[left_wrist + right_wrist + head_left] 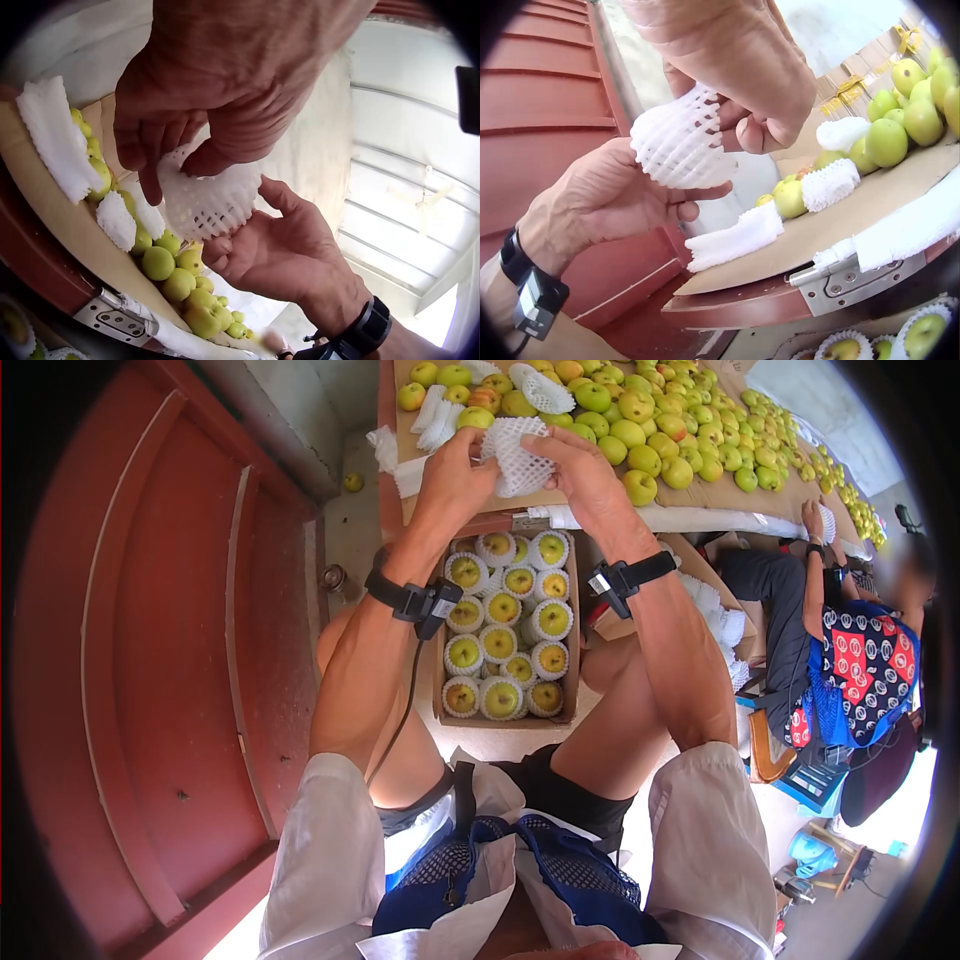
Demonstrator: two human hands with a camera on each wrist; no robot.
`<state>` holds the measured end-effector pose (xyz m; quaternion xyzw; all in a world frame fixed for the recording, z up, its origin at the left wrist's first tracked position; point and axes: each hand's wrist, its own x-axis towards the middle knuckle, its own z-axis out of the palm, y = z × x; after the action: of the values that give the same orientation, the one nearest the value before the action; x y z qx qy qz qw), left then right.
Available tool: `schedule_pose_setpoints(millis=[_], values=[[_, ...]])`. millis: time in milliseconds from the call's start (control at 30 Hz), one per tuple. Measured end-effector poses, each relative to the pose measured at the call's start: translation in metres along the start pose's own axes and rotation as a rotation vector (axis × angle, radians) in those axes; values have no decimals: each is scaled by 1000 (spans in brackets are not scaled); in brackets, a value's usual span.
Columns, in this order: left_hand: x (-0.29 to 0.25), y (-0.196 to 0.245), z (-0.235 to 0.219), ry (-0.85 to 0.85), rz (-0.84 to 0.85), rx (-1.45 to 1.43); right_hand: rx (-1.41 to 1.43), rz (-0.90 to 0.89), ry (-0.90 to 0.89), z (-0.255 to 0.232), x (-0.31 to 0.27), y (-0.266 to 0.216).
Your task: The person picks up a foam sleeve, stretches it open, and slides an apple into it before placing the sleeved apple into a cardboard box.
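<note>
Table spread with apples

The table [735, 311] has a reddish edge with a metal hinge [859, 287] set in it, and a white wrap [915, 229] runs along part of that edge. Brown cardboard [810, 232] covers the top. Green and yellowish apples [677, 472], a few blushed red, lie on it in a broad spread. White foam nets [735, 238] lie near the left end, one among the apples. On the grey floor [352, 515] lies one stray apple [353, 482].
</note>
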<state>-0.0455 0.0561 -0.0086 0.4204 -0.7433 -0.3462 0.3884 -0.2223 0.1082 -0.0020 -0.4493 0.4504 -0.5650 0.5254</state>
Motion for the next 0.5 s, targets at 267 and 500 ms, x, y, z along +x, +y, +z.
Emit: schedule_pose_setpoints(millis=[267,500], values=[[0,-4,-1,80,33,138,65,-40,15,-1,0,-2],[-3,0,4,67,53,92,174,43,32,-13,8,6]])
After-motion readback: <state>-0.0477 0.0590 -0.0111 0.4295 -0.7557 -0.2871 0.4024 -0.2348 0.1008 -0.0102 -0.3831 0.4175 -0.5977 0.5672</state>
